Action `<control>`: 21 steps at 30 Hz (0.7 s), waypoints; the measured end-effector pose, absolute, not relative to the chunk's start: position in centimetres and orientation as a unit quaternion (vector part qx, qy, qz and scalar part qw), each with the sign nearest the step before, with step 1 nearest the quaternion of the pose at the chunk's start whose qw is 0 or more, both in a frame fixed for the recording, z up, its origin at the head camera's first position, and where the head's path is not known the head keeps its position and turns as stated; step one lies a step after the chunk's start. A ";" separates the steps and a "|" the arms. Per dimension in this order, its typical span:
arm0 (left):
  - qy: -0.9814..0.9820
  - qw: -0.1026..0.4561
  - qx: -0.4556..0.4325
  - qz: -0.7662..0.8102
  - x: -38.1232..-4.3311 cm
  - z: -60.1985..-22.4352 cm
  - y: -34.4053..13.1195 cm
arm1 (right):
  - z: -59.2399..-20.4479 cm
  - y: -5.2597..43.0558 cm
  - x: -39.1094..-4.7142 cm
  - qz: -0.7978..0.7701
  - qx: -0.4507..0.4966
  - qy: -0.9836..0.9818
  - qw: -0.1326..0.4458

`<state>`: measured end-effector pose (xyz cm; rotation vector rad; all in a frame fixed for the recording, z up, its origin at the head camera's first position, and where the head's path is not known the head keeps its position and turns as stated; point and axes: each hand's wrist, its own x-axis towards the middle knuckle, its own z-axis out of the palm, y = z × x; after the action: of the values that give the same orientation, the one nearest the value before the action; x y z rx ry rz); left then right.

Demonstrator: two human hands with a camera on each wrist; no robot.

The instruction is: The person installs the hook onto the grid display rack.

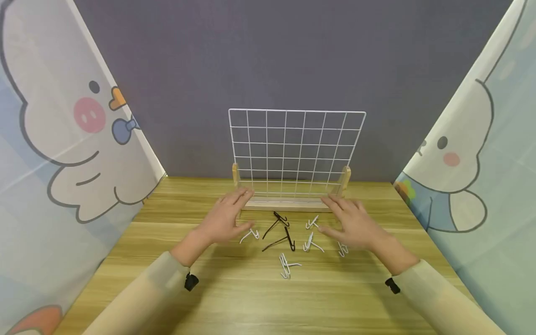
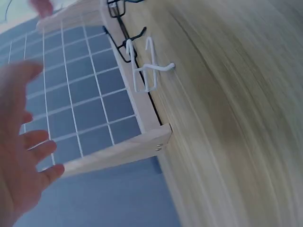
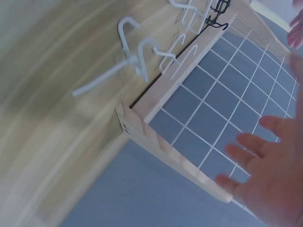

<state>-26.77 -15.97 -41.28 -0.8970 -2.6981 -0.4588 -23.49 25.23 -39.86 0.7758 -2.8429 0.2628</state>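
Observation:
My left hand point(image 1: 226, 216) is held out with fingers extended at the left end of a wooden stand point(image 1: 289, 207), holding nothing. At the stand's other end my right hand point(image 1: 353, 222), also empty, has its fingers spread. A white wire grid panel point(image 1: 284, 144) stands upright in that stand. On the table between the hands lie two black wire hooks point(image 1: 289, 238) and several white wire hooks point(image 1: 310, 243). One white hook point(image 2: 144, 68) is nearest the left hand; another point(image 3: 135, 61) lies partly under the right hand in the head view.
The wood-grain table point(image 1: 268, 307) runs back to a dark grey wall point(image 1: 293, 56). Cartoon-printed curtains hang at the left point(image 1: 83, 139) and right point(image 1: 460, 163). Wooden uprights point(image 1: 236, 176) brace the grid at both ends.

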 end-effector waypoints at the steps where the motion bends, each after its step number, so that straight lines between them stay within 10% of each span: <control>1: -0.922 0.143 -0.301 -0.195 -27.1 -41.2 -16.1 | -39.9 25.3 -23.5 0.101 0.263 -0.954 0.099; 9: -0.836 0.203 -0.211 -0.465 -31.4 -40.7 -17.3 | -40.3 26.5 -23.4 0.170 0.267 -0.939 0.132; 21: -0.803 0.128 -0.136 -0.565 -36.7 -39.7 -17.3 | -41.9 29.5 -23.4 0.210 0.236 -0.941 0.121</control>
<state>-36.69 -17.29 -39.66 -0.3950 -2.3365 -1.6445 -23.42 29.48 -41.92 0.6891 -2.7484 0.6134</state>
